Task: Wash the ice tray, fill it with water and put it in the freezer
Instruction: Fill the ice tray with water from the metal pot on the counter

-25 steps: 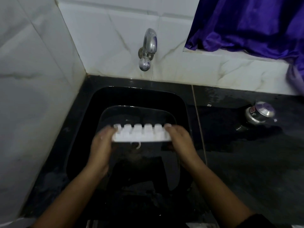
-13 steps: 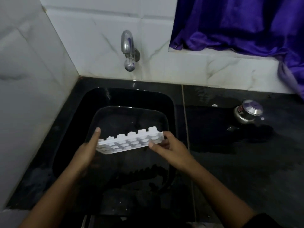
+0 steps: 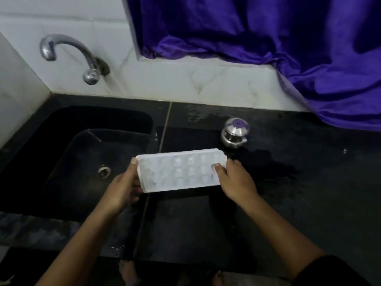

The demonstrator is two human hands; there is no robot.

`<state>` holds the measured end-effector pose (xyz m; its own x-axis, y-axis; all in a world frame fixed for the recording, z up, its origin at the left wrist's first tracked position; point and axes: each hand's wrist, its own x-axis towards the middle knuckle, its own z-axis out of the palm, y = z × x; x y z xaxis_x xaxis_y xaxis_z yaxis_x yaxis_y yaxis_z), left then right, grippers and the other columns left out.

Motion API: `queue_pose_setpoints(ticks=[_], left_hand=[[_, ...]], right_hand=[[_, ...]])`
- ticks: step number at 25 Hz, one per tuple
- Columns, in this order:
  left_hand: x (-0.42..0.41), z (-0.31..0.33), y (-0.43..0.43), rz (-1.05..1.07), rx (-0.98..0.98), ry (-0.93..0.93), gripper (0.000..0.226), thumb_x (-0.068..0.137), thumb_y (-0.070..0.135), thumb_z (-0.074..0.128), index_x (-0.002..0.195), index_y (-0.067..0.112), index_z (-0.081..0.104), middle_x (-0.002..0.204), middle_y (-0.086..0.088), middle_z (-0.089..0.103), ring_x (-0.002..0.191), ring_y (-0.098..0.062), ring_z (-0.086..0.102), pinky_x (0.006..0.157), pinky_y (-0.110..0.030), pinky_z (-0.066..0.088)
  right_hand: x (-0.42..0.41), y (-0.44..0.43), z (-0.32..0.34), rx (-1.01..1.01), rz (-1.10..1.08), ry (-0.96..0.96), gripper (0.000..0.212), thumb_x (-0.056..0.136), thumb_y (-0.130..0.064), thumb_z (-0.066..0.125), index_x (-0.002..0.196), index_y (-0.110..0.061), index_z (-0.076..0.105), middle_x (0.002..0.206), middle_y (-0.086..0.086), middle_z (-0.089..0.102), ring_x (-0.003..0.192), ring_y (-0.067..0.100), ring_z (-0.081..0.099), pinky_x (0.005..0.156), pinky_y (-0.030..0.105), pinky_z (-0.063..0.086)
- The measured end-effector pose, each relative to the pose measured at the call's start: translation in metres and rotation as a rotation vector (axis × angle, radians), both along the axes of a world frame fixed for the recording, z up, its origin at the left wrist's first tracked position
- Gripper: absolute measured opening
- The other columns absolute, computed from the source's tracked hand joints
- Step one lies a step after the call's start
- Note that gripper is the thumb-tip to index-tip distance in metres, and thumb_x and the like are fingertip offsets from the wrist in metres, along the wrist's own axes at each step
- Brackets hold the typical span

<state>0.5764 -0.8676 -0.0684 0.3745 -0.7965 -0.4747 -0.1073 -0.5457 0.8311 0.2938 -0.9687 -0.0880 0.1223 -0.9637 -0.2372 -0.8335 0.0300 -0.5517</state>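
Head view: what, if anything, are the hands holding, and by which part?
The white ice tray, by its short ends: left hand at the left end, right hand at the right.

- A home kitchen, by every sign: a black stone countertop (image 3: 309, 182) runs wall to wall, wet in patches.
- A black sink (image 3: 92, 118) is sunk into it at the left, with a metal drain (image 3: 104, 171) in its floor.
- A chrome tap (image 3: 91, 65) comes straight out of the white marble-look wall tiles (image 3: 185, 81).
- A purple curtain (image 3: 268, 38) spills from a ledge onto the counter.
- A small steel container (image 3: 235, 133), possibly a condiment pot, stands on the counter.
- A white plastic ice tray (image 3: 181, 172) is held above the counter's left end.
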Motion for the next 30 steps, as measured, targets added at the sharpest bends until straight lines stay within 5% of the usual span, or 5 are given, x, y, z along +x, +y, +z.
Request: queue_pose_setpoints(ticks=[5,10,18,25,30], left_hand=[[-0.065,-0.050,-0.019,-0.120,-0.117,-0.277,0.021,0.099,0.023,0.070,0.119,0.024,0.073,0.102,0.005,0.078,0.099,-0.021,0.074,0.093,-0.046,0.058],[-0.097,-0.087,-0.010,-0.246,-0.154,-0.832,0.043,0.097,0.044,0.056,0.129,0.020,0.072,0.130,-0.003,0.065,0.124,-0.031,0.050,0.100,-0.049,0.042],[-0.098,-0.106,0.003,-0.213,-0.356,-0.802,0.060,0.094,0.050,0.049,0.144,0.021,0.062,0.136,0.001,0.063,0.131,-0.025,0.047,0.110,-0.049,0.034],[-0.098,-0.107,0.002,-0.221,-0.386,-0.818,0.057,0.094,0.049,0.049,0.143,0.022,0.063,0.135,0.002,0.064,0.130,-0.026,0.049,0.109,-0.055,0.036],[-0.098,-0.109,0.002,-0.220,-0.387,-0.828,0.057,0.094,0.049,0.050,0.143,0.022,0.063,0.133,0.002,0.063,0.130,-0.026,0.049,0.108,-0.053,0.036]], right_hand=[[-0.074,-0.005,-0.017,0.117,-0.089,-0.069,0.037,0.104,-0.055,0.047,0.099,-0.020,0.056,0.090,-0.006,0.065,0.079,0.011,0.062,0.066,0.033,0.048],[-0.107,-0.003,-0.040,0.126,-0.082,-0.112,0.035,0.104,-0.047,0.053,0.126,-0.021,0.053,0.102,-0.005,0.068,0.089,0.014,0.064,0.075,0.036,0.051],[-0.119,-0.012,-0.041,0.039,-0.005,0.150,0.050,0.098,-0.056,0.055,0.137,-0.025,0.054,0.120,0.000,0.061,0.108,0.023,0.063,0.087,0.041,0.054],[-0.068,-0.077,-0.022,0.044,-0.325,-0.665,0.025,0.098,-0.047,0.067,0.102,-0.023,0.066,0.095,-0.007,0.068,0.083,0.013,0.068,0.076,0.038,0.059],[-0.045,-0.100,-0.045,-0.157,-0.363,-0.502,0.027,0.098,-0.037,0.067,0.078,-0.019,0.066,0.090,0.003,0.061,0.069,0.006,0.056,0.067,0.023,0.049]])
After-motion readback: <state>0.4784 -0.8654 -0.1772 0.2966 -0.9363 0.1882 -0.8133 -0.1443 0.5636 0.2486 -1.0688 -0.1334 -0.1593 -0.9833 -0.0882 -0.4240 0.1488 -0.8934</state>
